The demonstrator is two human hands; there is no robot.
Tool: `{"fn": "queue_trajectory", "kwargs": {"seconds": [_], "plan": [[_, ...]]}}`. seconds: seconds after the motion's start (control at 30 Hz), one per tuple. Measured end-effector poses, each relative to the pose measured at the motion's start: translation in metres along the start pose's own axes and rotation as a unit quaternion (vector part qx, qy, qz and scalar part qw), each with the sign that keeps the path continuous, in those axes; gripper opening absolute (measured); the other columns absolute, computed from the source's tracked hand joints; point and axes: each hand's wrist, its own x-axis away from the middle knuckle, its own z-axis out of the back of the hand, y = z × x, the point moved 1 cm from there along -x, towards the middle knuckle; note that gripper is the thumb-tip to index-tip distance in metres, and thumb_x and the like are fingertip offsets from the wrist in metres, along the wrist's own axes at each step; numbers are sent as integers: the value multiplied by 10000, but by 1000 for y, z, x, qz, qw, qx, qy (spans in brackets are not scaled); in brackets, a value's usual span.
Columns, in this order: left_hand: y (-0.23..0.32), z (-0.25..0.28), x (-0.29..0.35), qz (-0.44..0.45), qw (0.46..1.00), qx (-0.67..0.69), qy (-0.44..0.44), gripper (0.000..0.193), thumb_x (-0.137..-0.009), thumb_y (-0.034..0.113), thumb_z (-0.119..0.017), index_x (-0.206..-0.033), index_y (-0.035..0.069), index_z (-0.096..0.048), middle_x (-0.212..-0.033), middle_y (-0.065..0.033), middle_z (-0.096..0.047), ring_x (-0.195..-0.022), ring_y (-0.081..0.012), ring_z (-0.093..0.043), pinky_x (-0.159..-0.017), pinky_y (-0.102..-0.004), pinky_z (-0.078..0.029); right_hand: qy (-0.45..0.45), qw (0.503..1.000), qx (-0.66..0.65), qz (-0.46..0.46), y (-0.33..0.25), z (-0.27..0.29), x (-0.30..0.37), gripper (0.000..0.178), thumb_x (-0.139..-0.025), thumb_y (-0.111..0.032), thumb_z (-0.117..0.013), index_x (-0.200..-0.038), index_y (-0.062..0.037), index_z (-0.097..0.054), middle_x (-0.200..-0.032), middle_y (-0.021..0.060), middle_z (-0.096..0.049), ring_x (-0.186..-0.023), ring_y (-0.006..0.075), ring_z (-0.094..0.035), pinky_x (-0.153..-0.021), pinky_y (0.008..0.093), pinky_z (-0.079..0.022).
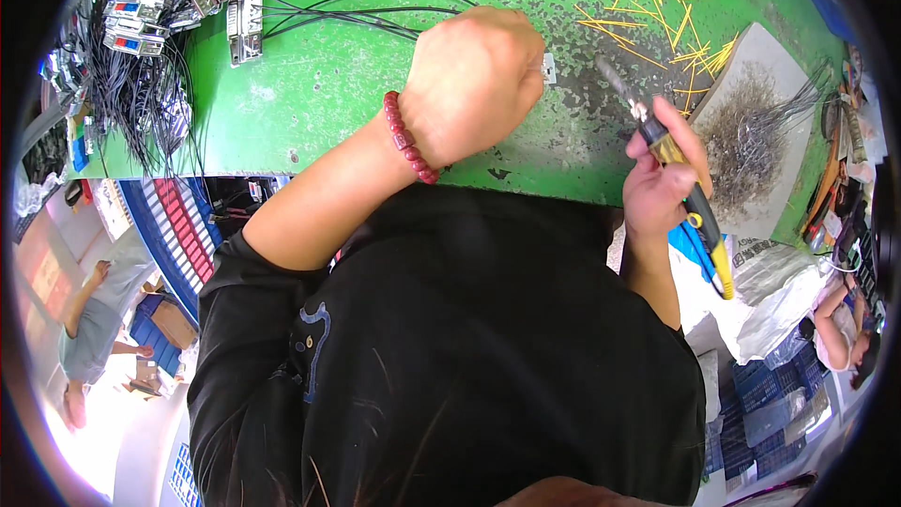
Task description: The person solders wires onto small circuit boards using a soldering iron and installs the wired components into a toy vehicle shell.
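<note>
My left hand, with a red bead bracelet at the wrist, is closed over the green worktable, back of the hand up. Thin black wires run into it from a metal connector housing lying to the left. A small whitish piece pokes out beyond the knuckles; the fingertips are hidden. In my right hand is a yellow-and-black soldering iron. Its tip slants up and left, blurred, apart from the small piece.
Thin yellow sticks lie scattered at the far right. Near them rests a grey board with dark residue. Connectors with black wires are heaped at the far left. Two other people are visible beyond the table, one at each side.
</note>
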Motion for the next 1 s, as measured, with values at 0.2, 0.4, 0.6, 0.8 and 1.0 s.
{"fn": "queue_trajectory", "kwargs": {"seconds": [0.2, 0.4, 0.6, 0.8, 1.0], "plan": [[2, -2, 0, 6, 1000, -9, 7, 41, -722, 55, -652, -717, 38, -615, -787, -87, -648, -762, -303, -631, -670, -388, -512, 3, 997, -6, -75, 4, 7, 11, 327, -826, -180, -617, -1032, 70, -569, -772, 96, -592, -611, 116, -547, -576, 224, -441], [2, -2, -1, 5, 1000, -20, -5, 38, -724, 61, -647, -722, 34, -620, -777, -91, -642, -750, -307, -624, -664, -395, -508, -11, 997, -25, -78, 6, 6, 11, 248, -815, -140, -666, -961, 25, -551, -735, 26, -549, -601, 70, -487, -564, 210, -383], [3, -2, -1, 3, 999, -34, 0, 44, -725, 69, -647, -730, 32, -623, -777, -94, -636, -751, -306, -620, -660, -393, -505, -14, 997, -30, -75, 5, 4, 11, 270, -827, -165, -717, -951, 13, -556, -692, -39, -501, -585, 22, -400, -528, 193, -286], [4, -3, -1, 5, 1000, -15, 3, 107, -735, 116, -606, -669, 37, -578, -755, -113, -601, -781, -329, -607, -658, -440, -509, -29, 997, -17, -77, 4, 3, 10, 253, -827, -144, -712, -953, 13, -558, -693, -36, -504, -591, 23, -412, -533, 193, -307], [3, -3, -1, -7, 1000, -29, 2, 44, -727, 70, -645, -728, 37, -615, -769, -90, -628, -744, -310, -614, -656, -397, -503, -13, 998, -15, -57, 7, 4, 11, 233, -826, -121, -698, -958, 8, -555, -726, 6, -546, -596, 48, -472, -552, 199, -370]]}}
